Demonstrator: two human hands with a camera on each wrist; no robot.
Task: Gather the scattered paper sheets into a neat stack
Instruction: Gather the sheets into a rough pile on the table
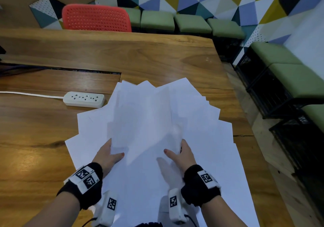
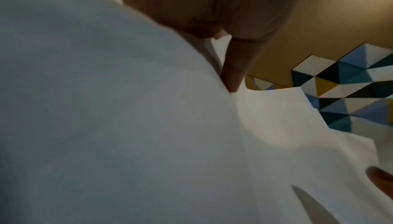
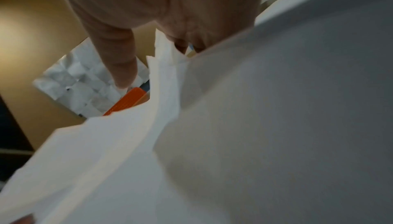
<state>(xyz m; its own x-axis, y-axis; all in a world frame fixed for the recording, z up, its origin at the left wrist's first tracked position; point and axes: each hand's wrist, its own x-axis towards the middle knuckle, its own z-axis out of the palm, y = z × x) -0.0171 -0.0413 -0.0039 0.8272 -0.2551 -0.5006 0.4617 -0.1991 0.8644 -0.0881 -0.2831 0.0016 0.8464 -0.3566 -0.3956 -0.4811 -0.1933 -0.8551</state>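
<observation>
Several white paper sheets [image 1: 150,118] lie fanned out on the wooden table [image 1: 122,55], their corners pointing every way. My left hand [image 1: 110,154] grips the near left side of a raised bundle, thumb on top and fingers underneath. My right hand [image 1: 177,154] holds the near right side the same way. In the left wrist view the paper sheets [image 2: 127,126] fill the picture, with the thumb [image 2: 236,69] pressed on them. In the right wrist view the sheets [image 3: 255,126] curve upward, with the thumb [image 3: 119,59] above their edges. The other fingers are hidden under the paper.
A white power strip [image 1: 84,99] with its cable lies left of the sheets. A red chair [image 1: 96,18] and green stools [image 1: 175,22] stand beyond the table. The table's right edge [image 1: 245,121] runs close to the papers, with black crates [image 1: 280,95] beyond.
</observation>
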